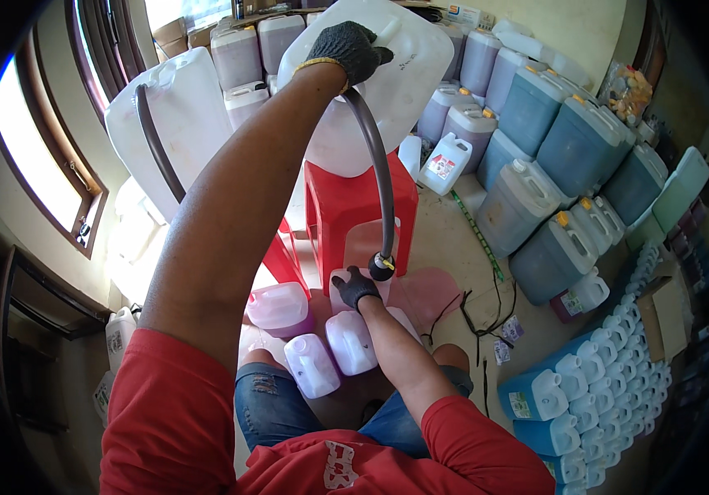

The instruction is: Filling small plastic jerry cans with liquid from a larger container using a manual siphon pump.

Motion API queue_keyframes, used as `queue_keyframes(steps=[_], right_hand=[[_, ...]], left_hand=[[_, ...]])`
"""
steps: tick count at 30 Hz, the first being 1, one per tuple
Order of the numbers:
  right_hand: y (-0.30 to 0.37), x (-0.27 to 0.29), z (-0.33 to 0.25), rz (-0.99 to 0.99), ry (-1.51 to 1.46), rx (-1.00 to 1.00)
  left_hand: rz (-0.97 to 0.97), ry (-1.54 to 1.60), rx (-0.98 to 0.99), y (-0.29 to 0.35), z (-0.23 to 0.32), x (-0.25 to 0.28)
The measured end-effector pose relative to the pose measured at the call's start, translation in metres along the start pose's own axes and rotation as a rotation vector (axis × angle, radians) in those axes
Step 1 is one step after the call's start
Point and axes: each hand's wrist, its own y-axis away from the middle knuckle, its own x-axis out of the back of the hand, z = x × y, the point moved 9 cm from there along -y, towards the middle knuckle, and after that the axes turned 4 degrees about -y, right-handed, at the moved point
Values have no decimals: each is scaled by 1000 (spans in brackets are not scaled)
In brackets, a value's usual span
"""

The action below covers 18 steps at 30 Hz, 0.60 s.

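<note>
My left hand (342,51), in a dark glove, is closed on the top of a large white translucent jerrycan (408,62), which sits tilted on a red plastic stool (350,206). A grey hose (378,165) hangs from the jerrycan beneath that hand. It ends in a black valve (381,266) with a yellow lever, down by a small jug (340,304). Also gloved, my right hand (356,289) grips the top of this jug, just left of the valve; my fingers partly hide its mouth. Close by stand a pink-filled jug (278,309) and two pale jugs (311,365) (351,342).
Another large white jerrycan (174,107) with a hose (156,144) stands at left. Filled jerrycans (528,107) line the back and right. Rows of blue-filled jugs (569,388) stand at lower right. Black straps (486,322) and a green striped pole (478,235) lie on the floor.
</note>
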Motion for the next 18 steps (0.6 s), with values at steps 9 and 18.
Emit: queue_keyframes(steps=[9, 18], right_hand=[[-31, 79, 81, 147, 195, 222], [2, 139, 117, 221, 301, 328]], left_hand=[[5, -85, 43, -18, -12, -3], [2, -27, 22, -13, 2, -5]])
